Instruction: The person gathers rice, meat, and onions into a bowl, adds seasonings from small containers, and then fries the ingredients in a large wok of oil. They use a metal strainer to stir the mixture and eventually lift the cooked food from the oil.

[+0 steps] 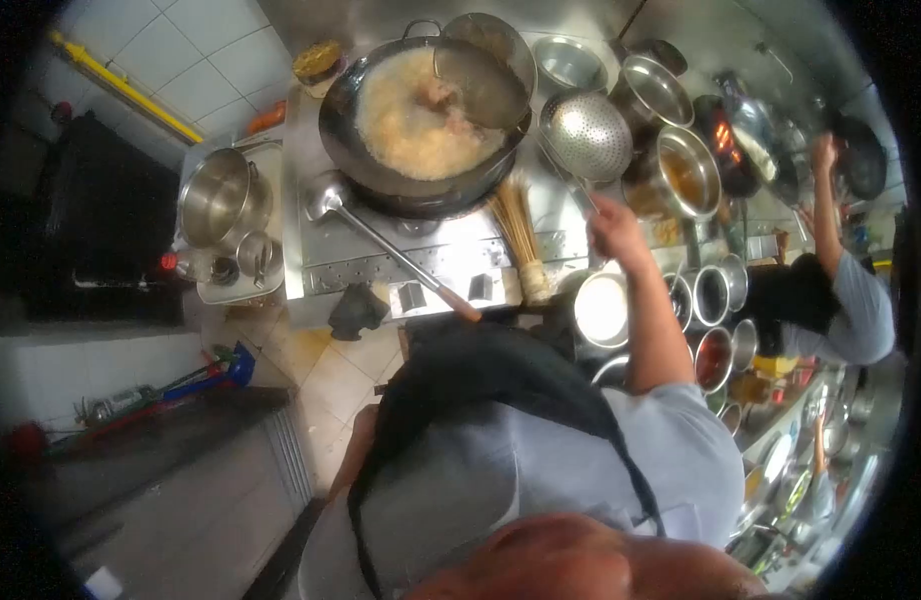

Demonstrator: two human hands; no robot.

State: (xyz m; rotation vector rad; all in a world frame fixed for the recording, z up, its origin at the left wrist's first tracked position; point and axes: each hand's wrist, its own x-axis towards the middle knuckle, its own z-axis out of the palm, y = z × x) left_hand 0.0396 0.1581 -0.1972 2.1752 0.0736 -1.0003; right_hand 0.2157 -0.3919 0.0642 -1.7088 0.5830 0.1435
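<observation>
Raised beside the stove, my right hand [616, 232] is closed round the handle of a perforated skimmer [588, 138]. The skimmer's round bowl hangs among metal pots, right of a large black wok [346, 160]. Pale, cloudy liquid fills the wok, with pinkish-brown pieces in it. A dark round pan or lid [481, 85] leans over the wok's right side. My left forearm [358, 448] hangs beside my apron; its fingers are hidden. On the steel stove top lies a long-handled ladle [391, 245], close to a bamboo brush [521, 225].
At left, a steel pot [219, 198] and bottles share a tray. Metal bowls and pots, one with amber liquid [686, 178], crowd the right side. A dark cloth [359, 310] hangs at the stove's front edge. Another person's arm [829, 205] reaches over pans at far right.
</observation>
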